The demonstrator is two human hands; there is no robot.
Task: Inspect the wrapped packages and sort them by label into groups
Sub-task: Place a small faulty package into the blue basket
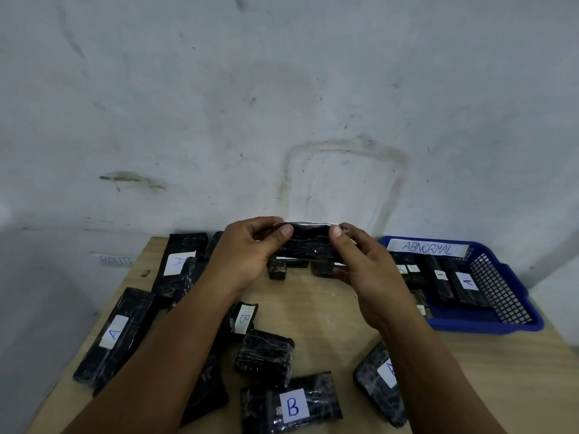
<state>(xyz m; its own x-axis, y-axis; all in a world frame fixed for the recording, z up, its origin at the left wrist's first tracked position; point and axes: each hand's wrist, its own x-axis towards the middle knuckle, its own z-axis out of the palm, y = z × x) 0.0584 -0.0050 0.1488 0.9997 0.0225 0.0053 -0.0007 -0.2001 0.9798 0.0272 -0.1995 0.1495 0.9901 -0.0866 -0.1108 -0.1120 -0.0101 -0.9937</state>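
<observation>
- Here, one black wrapped package (308, 242) is being held up above the far part of the table (313, 308), its label not showing.
- The left hand (250, 252) is gripping its left end, thumb in front and fingers curled behind.
- The right hand (363, 264) is pinching its right end, thumb on the front face.
- Just beneath it, two small dark packages (278, 270) are lying on the table, partly hidden.
- On the left, two long packages marked A (119, 333) are lying, one near (180, 261) the wall.
- Nearer the person, two packages marked B are lying: a small one (246, 317) by the left forearm and a bigger one (291, 405) at the front edge.
- Between those two, one unlabelled bundle (264, 355) is sitting.
- At front right, one labelled package (380, 383) is lying partly under the right forearm; its letter is cut off.
- To the right, one blue basket (507, 296) tagged ABNORMAL is holding several packages, at least two marked A (466, 281); the exact count cannot be told.
</observation>
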